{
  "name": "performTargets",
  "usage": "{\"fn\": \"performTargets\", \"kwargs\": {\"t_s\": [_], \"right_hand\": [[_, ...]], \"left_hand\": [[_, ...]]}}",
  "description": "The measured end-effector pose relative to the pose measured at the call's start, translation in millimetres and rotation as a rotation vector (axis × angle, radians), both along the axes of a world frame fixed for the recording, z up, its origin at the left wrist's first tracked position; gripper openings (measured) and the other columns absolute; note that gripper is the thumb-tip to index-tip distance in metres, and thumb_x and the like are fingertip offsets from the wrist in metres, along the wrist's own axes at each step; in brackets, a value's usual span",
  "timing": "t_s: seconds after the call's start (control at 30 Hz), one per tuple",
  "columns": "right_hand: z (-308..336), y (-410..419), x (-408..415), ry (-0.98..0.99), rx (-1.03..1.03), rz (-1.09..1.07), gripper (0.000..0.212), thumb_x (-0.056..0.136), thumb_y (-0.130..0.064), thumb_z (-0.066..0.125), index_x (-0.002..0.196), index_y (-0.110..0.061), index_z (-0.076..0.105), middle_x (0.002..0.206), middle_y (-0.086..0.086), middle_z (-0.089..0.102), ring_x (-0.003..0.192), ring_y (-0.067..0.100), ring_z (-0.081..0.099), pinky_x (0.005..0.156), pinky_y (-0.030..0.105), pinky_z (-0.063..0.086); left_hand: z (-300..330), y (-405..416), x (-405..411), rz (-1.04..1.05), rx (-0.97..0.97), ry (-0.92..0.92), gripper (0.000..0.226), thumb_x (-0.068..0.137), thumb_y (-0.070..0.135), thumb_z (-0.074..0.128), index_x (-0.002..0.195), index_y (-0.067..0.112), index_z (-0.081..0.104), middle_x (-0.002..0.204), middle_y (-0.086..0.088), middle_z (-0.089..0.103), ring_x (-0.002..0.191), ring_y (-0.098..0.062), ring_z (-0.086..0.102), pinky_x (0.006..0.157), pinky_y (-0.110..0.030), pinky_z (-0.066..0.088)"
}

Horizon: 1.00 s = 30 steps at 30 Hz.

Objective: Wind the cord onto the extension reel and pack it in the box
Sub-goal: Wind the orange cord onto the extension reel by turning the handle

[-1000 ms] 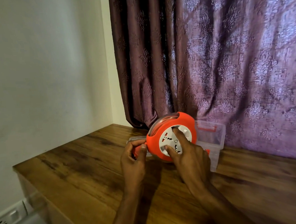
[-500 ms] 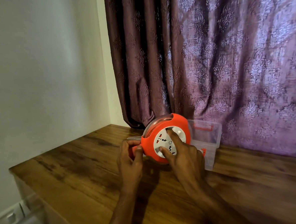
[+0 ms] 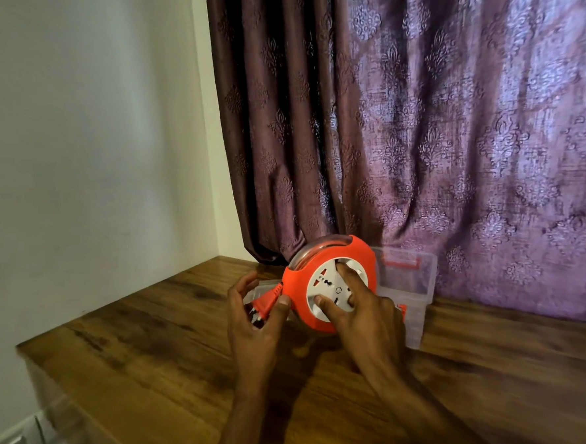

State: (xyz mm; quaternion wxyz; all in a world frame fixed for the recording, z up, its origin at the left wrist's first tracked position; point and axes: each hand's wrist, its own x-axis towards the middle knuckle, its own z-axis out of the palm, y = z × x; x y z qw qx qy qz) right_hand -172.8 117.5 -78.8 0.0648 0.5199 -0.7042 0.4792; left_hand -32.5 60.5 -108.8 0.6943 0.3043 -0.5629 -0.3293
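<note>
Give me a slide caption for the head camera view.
Both hands steady an orange extension reel above a wooden table, clear box behind.

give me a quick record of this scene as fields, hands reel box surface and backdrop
left hand: thumb and fingers around the orange plug at the reel's left edge
right hand: fingers pressed on the reel's white socket face
reel: orange, upright on edge, held in front of the box
box: clear plastic, open, orange latches, behind the reel
surface: wooden table
backdrop: purple patterned curtain, white wall at left
</note>
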Motion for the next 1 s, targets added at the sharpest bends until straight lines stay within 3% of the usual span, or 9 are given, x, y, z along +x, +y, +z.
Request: {"fn": "performTargets", "kwargs": {"t_s": [0.1, 0.23, 0.4, 0.47, 0.5, 0.6, 0.73, 0.9, 1.0], "right_hand": [[2.0, 1.0, -2.5, -0.017, -0.02, -0.002, 0.068, 0.078, -0.065, 0.06, 0.14, -0.046, 0.037, 0.11, 0.008, 0.07, 0.102, 0.031, 0.064, 0.082, 0.037, 0.049], [4.8, 0.9, -4.1, -0.067, -0.046, -0.012, 0.069, 0.076, -0.067, 0.06, 0.139, -0.044, 0.041, 0.102, 0.006, 0.071, 0.1, 0.03, 0.063, 0.079, 0.035, 0.046], [6.5, 1.2, -2.2, -0.103, -0.056, 0.008, 0.071, 0.075, -0.07, 0.058, 0.139, -0.044, 0.041, 0.104, 0.006, 0.071, 0.102, 0.029, 0.062, 0.082, 0.037, 0.046], [6.2, 0.9, 0.4, -0.126, -0.04, 0.03, 0.072, 0.074, -0.072, 0.057, 0.139, -0.045, 0.039, 0.109, 0.007, 0.069, 0.105, 0.029, 0.061, 0.084, 0.037, 0.046], [5.9, 0.8, 2.3, -0.129, -0.032, 0.037, 0.071, 0.074, -0.071, 0.057, 0.138, -0.046, 0.039, 0.109, 0.007, 0.069, 0.106, 0.029, 0.06, 0.084, 0.037, 0.046], [5.1, 1.5, 8.2, -0.138, -0.016, 0.048, 0.067, 0.076, -0.067, 0.061, 0.137, -0.047, 0.04, 0.108, 0.006, 0.069, 0.107, 0.029, 0.06, 0.084, 0.037, 0.048], [3.8, 0.3, 8.3, -0.236, -0.018, 0.069, 0.07, 0.072, -0.069, 0.063, 0.134, -0.046, 0.042, 0.106, 0.004, 0.069, 0.106, 0.029, 0.059, 0.086, 0.039, 0.05], [3.9, -5.3, 9.4, -0.476, -0.087, 0.114, 0.072, 0.067, -0.062, 0.073, 0.131, -0.039, 0.052, 0.129, -0.003, 0.062, 0.117, 0.025, 0.056, 0.091, 0.046, 0.051], [3.0, -5.6, 10.8, -0.624, -0.133, 0.163, 0.07, 0.066, -0.055, 0.077, 0.129, -0.036, 0.056, 0.128, -0.003, 0.06, 0.107, 0.023, 0.061, 0.078, 0.05, 0.057]], "left_hand": [[-2.2, -1.2, 0.9, -0.055, 0.05, 0.063, 0.082, 0.064, 0.064, 0.075, 0.137, 0.044, 0.042, 0.124, 0.031, 0.056, 0.112, 0.005, 0.06, 0.079, -0.01, 0.05], [-2.9, -1.6, -0.7, -0.16, 0.16, 0.119, 0.081, 0.057, 0.067, 0.075, 0.13, 0.056, 0.043, 0.129, 0.017, 0.057, 0.116, -0.01, 0.062, 0.08, -0.023, 0.059], [-3.2, 5.7, -8.3, -0.469, 0.364, 0.255, 0.072, 0.07, 0.044, 0.09, 0.134, 0.031, 0.061, 0.121, -0.005, 0.077, 0.1, -0.027, 0.078, 0.072, -0.041, 0.065], [-4.3, 9.9, -13.5, -0.61, 0.402, 0.303, 0.059, 0.072, 0.035, 0.091, 0.126, 0.025, 0.07, 0.12, -0.009, 0.077, 0.105, -0.034, 0.076, 0.079, -0.055, 0.063], [-5.5, 11.1, -15.9, -0.597, 0.363, 0.265, 0.051, 0.075, 0.032, 0.089, 0.123, 0.023, 0.072, 0.12, -0.009, 0.077, 0.108, -0.034, 0.075, 0.083, -0.055, 0.063], [-4.1, 10.3, -17.0, -0.451, 0.254, 0.204, 0.033, 0.08, 0.025, 0.076, 0.113, 0.019, 0.077, 0.11, -0.005, 0.081, 0.098, -0.02, 0.079, 0.072, -0.026, 0.063], [-5.7, 9.5, -20.2, -0.462, 0.247, 0.227, 0.031, 0.085, 0.016, 0.074, 0.116, 0.015, 0.075, 0.114, -0.01, 0.08, 0.105, -0.03, 0.077, 0.085, -0.044, 0.062], [-4.7, 14.8, -25.1, -0.446, 0.225, 0.255, 0.03, 0.078, 0.017, 0.073, 0.107, 0.019, 0.076, 0.102, -0.003, 0.083, 0.091, -0.019, 0.08, 0.066, -0.023, 0.062], [-3.7, 17.8, -26.9, -0.431, 0.225, 0.256, 0.024, 0.087, 0.006, 0.07, 0.109, 0.016, 0.074, 0.102, -0.004, 0.083, 0.09, -0.019, 0.08, 0.065, -0.024, 0.062]]}}
